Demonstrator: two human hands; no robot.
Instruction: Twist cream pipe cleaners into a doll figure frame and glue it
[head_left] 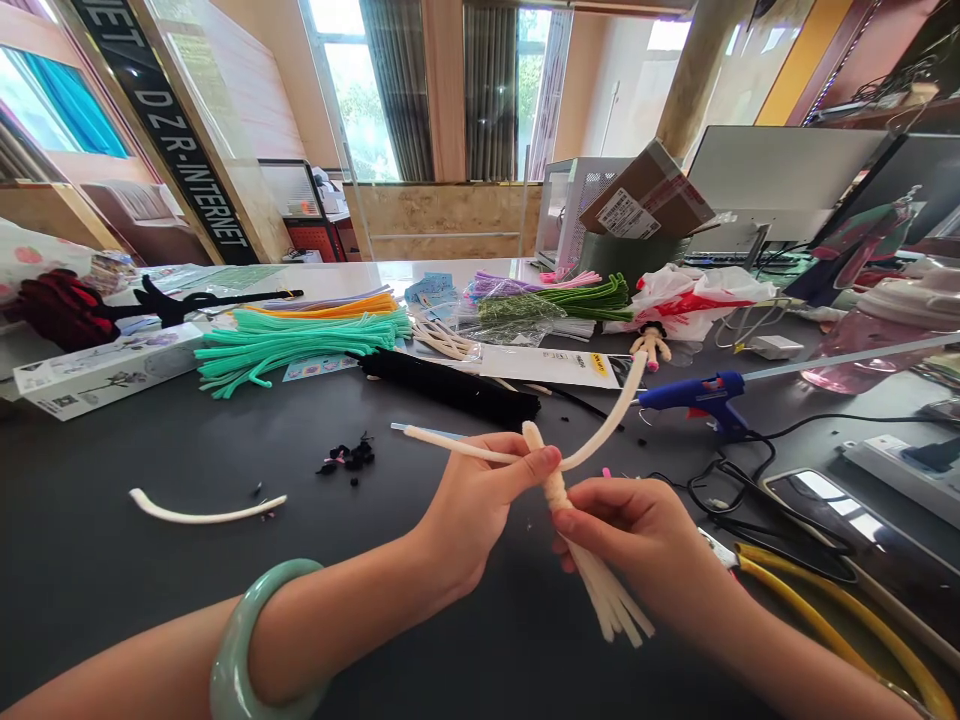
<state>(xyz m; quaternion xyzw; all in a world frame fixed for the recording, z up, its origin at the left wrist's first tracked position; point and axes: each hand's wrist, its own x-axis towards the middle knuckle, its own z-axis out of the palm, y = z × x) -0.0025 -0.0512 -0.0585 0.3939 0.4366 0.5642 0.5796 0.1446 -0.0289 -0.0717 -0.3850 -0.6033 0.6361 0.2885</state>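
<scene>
Both my hands grip a bundle of cream pipe cleaners above the dark table. My left hand pinches its upper part with thumb and fingers, just where one stem sticks out to the left and another curves up to the right. Lower down, my right hand closes around the wrapped middle. Below it the loose ends fan out toward me. A single cream pipe cleaner lies curved on the table at the left. Close to it are small black scraps.
Mint green pipe cleaners, a black bundle and green stems lie across the back. At right are a blue glue gun with its cable, yellow-handled scissors, a phone and a power strip.
</scene>
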